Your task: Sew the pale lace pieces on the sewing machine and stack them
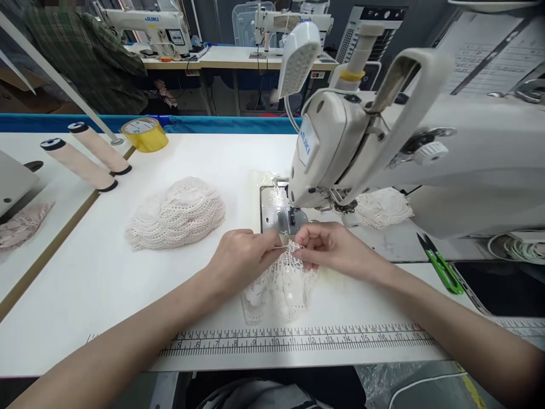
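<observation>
Just in front of the needle of a white sewing machine (327, 142), a piece of white lace (283, 289) hangs down onto the table. My left hand (242, 255) pinches its upper left edge between thumb and fingers. At the upper right edge, my right hand (326, 247) also pinches the lace, fingers curled. Both hands are close together, right before the metal needle plate (272, 210). A pile of pale lace pieces (183, 210) lies to the left of my left hand. More lace (381, 207) rests behind the needle, under the machine arm.
Green thread snips (443, 267) lie at the right. Two thread cones (80, 165) and a yellow tape roll (145, 134) are at the back left. A printed ruler (272, 341) runs along the front edge. Beyond the table, a person in a plaid sleeve (85, 62) is near other sewing machines (147, 31).
</observation>
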Tool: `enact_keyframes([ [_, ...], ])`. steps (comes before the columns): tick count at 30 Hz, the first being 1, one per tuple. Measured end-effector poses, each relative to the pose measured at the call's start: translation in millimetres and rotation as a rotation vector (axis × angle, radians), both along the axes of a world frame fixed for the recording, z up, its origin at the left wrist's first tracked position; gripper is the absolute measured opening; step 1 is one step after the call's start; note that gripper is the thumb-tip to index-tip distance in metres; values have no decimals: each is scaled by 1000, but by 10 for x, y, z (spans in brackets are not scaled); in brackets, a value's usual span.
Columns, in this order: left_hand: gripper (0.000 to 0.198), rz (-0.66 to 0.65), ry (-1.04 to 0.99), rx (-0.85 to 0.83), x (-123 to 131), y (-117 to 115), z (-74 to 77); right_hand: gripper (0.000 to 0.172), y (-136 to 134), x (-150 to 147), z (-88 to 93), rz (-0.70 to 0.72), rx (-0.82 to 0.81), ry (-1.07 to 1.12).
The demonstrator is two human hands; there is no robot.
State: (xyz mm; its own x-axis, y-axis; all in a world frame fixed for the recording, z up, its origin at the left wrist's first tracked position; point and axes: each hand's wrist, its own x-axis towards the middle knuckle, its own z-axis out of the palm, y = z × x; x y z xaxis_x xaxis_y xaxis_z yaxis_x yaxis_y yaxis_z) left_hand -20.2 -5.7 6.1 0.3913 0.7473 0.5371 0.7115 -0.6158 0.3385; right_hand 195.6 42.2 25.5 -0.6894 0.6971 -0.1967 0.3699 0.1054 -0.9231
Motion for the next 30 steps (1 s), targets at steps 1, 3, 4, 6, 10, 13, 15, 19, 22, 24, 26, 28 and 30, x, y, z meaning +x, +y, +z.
enact_keyframes([
  [1, 17, -4, 6, 95, 0, 1, -30, 13, -44, -2, -29, -38, 134, 30],
  [3, 15, -21, 14, 198, 6, -3, -73, 6, -132, -1, -98, -89, 399, 108],
  [4, 13, -30, 14, 209, 10, -8, -85, 5, -167, 3, -134, -91, 492, 139],
  [6, 10, -50, 14, 200, 19, -19, -93, 10, -211, 14, -195, -75, 631, 173],
  [10, 8, -56, 15, 167, 27, -36, -94, 16, -226, 29, -249, -30, 793, 157],
  [13, 8, -65, 12, 154, 25, -39, -106, 19, -228, 22, -249, -24, 854, 145],
  [15, 8, -71, 10, 149, 22, -41, -114, 18, -229, 14, -244, -27, 881, 142],
  [19, 8, -72, 13, 138, 23, -51, -104, 18, -232, 11, -228, -16, 894, 120],
  [22, 8, -68, 39, 124, 30, -64, -72, 19, -236, 16, -220, 5, 883, 84],
  [24, 8, -69, 51, 130, 32, -70, -50, 19, -238, 19, -222, 3, 898, 80],
  [26, 7, -85, 49, 147, 32, -75, -32, 18, -234, 20, -226, -7, 941, 88],
  [28, 5, -125, 30, 157, 33, -82, -23, 19, -226, 27, -223, -24, 1014, 118],
  [30, 3, -163, 6, 149, 41, -96, -22, 24, -217, 43, -202, -31, 1124, 150],
])
